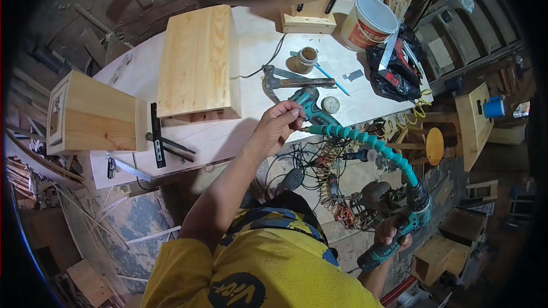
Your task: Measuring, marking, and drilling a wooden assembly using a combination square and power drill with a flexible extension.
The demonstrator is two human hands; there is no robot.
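Note:
My right hand (394, 236) grips a teal and black cordless drill (419, 217) by its handle at the lower right. From its chuck a teal segmented flexible shaft (379, 147) arcs up and left, its tip reaching the fingers of my left hand (278, 124). Those fingers are pinched together above the table's near edge; whatever they hold is too small to tell. A second teal drill (313, 107) lies on the table just beyond them. Next to it are a hammer (299, 82) and a small round lid (330, 104).
On the white tabletop (251, 131) stand a pale wooden box (197, 63), a smaller drawer-like box (100, 115) and a white bucket (374, 20). A black drawer slide (157, 137), an open jar (306, 57) and a black plastic bag (382, 77) also rest there. Coiled hoses (328, 182) and cables cover the floor.

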